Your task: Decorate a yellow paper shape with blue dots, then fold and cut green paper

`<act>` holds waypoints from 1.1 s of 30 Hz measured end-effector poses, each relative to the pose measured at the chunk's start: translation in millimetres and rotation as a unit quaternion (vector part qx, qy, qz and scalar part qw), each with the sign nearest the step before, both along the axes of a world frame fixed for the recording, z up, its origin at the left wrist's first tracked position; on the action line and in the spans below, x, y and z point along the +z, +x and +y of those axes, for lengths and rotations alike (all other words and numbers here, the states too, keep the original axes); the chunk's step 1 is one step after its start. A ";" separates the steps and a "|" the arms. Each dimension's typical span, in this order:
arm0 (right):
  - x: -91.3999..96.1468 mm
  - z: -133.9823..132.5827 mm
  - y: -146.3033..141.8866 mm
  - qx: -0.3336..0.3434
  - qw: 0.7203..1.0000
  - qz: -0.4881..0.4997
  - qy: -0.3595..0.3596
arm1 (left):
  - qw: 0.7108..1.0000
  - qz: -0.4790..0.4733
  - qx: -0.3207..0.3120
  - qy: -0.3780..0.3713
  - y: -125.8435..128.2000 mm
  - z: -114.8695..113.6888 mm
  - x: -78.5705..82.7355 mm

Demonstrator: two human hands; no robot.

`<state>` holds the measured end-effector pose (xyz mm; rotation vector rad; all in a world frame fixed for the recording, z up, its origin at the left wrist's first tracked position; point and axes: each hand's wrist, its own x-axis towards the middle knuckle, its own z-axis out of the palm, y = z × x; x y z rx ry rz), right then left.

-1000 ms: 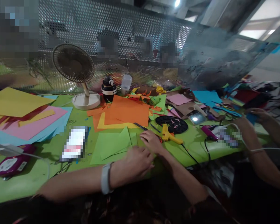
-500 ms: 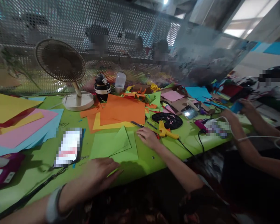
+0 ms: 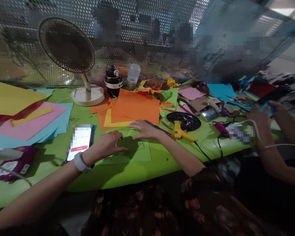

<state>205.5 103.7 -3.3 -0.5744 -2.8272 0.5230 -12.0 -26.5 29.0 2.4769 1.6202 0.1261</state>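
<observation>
In the head view, looking forward and down, the person's two bare hands are over a bright green desk (image 3: 103, 183). Lying flat before them, near the front edge, is green paper (image 3: 140, 156), with a smaller piece or fold on top.

The left hand (image 3: 102, 147), wearing a grey wristband (image 3: 81, 163), is over the paper's left side. Its grip is wide, thumb well away from the fingers, holding nothing. The right hand (image 3: 145, 130) is over the far edge, near orange paper (image 3: 139, 108); its grip is also wide and empty. Whether any fingertip touches the green paper is hard to tell.

Paper this thin probably calls for a light pinch at the edges: one palm steadying the lower layer, the other hand squaring the upper one without creasing it. The right forearm should stay clear of the yellow glue gun (image 3: 183, 133) just beside it, and the left wrist clear of the phone (image 3: 80, 141).
</observation>
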 end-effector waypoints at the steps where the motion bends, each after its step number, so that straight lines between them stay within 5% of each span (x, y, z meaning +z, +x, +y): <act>1: 0.8 2.0 -5.4 0.010 1.000 -0.024 0.008 | 1.000 0.003 -0.017 0.002 -4.6 -4.8 0.4; 6: 2.9 1.0 -8.4 -0.007 0.997 -0.068 0.034 | 0.999 0.021 -0.033 -0.001 -25.0 -18.1 1.6; 10: 5.3 -6.4 0.2 -0.039 0.998 -0.046 0.013 | 1.000 -0.010 -0.003 0.001 -24.2 0.4 0.0; 16: 10.3 -16.3 10.1 -0.086 0.986 0.018 -0.143 | 0.997 -0.009 -0.017 0.078 -4.1 35.4 -3.9; 20: 15.3 -17.3 19.5 -0.105 0.976 0.034 -0.188 | 1.000 -0.008 -0.011 -0.007 -4.8 46.2 7.9; 25: 22.6 -15.0 35.4 -0.121 0.969 0.041 -0.212 | 0.990 -0.086 0.022 -0.108 -54.1 72.4 19.8; 30: 20.5 -11.4 42.5 -0.168 0.961 0.098 -0.195 | 0.985 -0.010 0.172 -0.014 -125.9 103.6 26.7; 33: 16.9 -9.7 42.3 -0.179 0.960 0.116 -0.181 | 0.978 0.011 0.199 0.062 -133.2 104.7 33.2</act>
